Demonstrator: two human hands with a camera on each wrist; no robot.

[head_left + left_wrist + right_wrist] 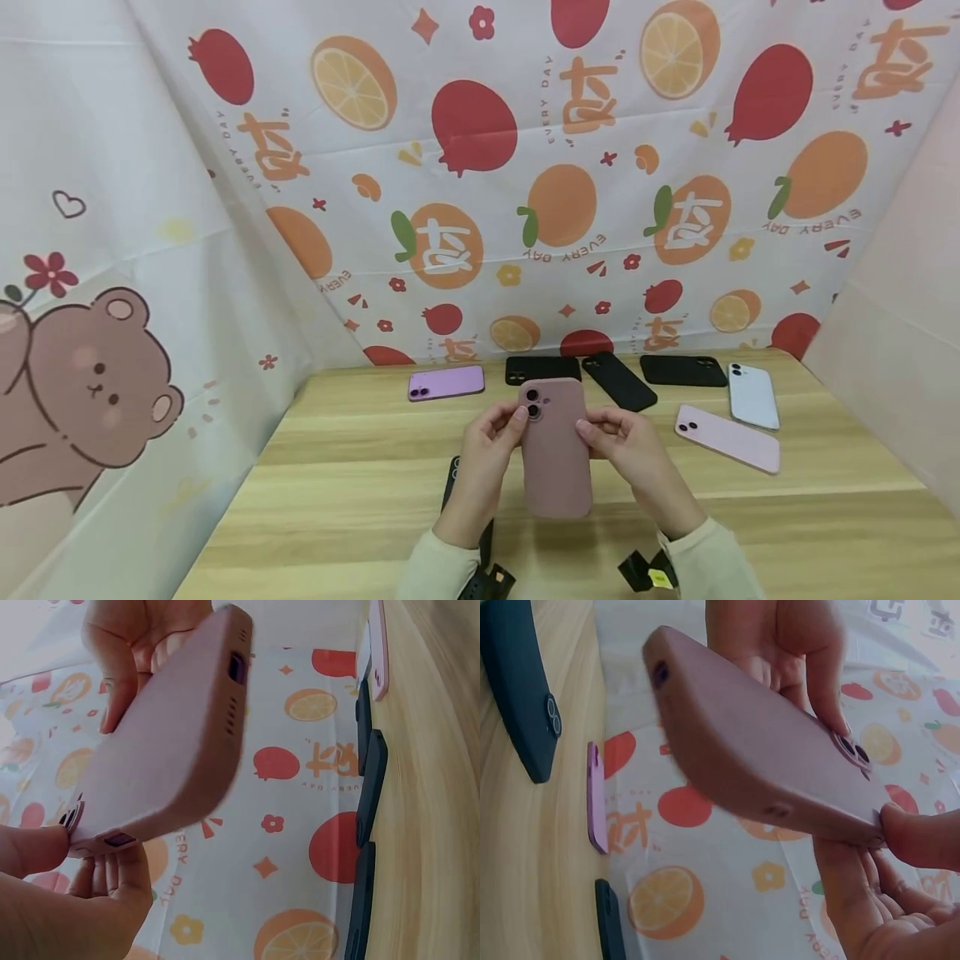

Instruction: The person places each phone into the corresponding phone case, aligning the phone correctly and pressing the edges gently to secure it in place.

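A dusty-pink phone case (557,467) with a phone apparently inside is held up above the table, its camera side facing the head camera. My left hand (486,450) pinches its left edge beside the lenses, thumb on the back. On the opposite edge, my right hand (633,446) grips it, thumb also on the back. From the left wrist, the case (161,735) shows its port cutout and speaker holes, with the left hand (82,900) at the lens end. The right wrist view shows the case (757,742) tilted, the right hand (892,900) at its edge.
Along the back of the wooden table (345,467) lie a purple phone (446,383) and several black phones or cases (684,370). A white phone (753,396) and a light pink phone (727,437) lie right. Another black one (450,481) is partly under my left forearm. Fruit-printed cloth (480,208) hangs behind.
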